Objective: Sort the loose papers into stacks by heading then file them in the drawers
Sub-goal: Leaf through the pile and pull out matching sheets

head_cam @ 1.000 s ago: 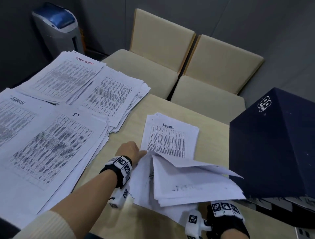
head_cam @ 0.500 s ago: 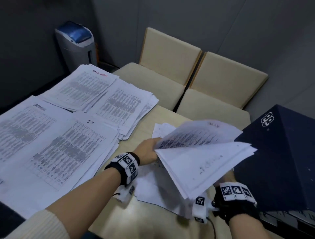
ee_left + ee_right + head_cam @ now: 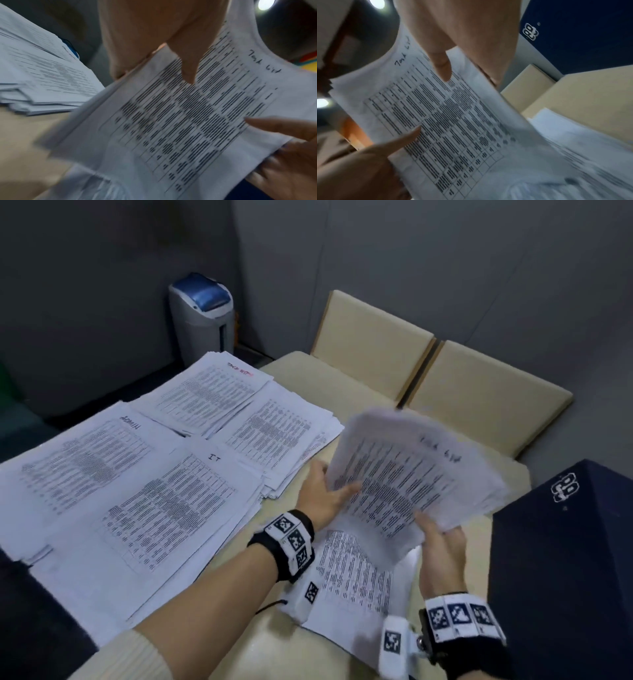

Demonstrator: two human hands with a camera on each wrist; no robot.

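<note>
Both hands hold a bundle of printed sheets (image 3: 407, 474) tilted above the table, face up, with a handwritten heading like "Task list". My left hand (image 3: 334, 491) grips its left edge, thumb (image 3: 187, 67) on top. My right hand (image 3: 440, 534) grips the near corner, thumb (image 3: 441, 65) on the page. More loose papers (image 3: 356, 577) lie under the bundle. To the left lie sorted stacks: one headed IT (image 3: 164, 508), one headed Admin (image 3: 85, 460), one with a red heading (image 3: 212, 392) and a fourth (image 3: 274, 436). A dark blue drawer box (image 3: 565, 559) stands at the right.
The beige table (image 3: 274, 642) ends just beyond the stacks. Two beige chairs (image 3: 373, 350) stand behind it. A grey bin with a blue lid (image 3: 202, 316) sits by the back wall.
The bundle was folded over near the table; it has been raised and turned so its printed face is up. My right hand moved up from below it to its near corner.
</note>
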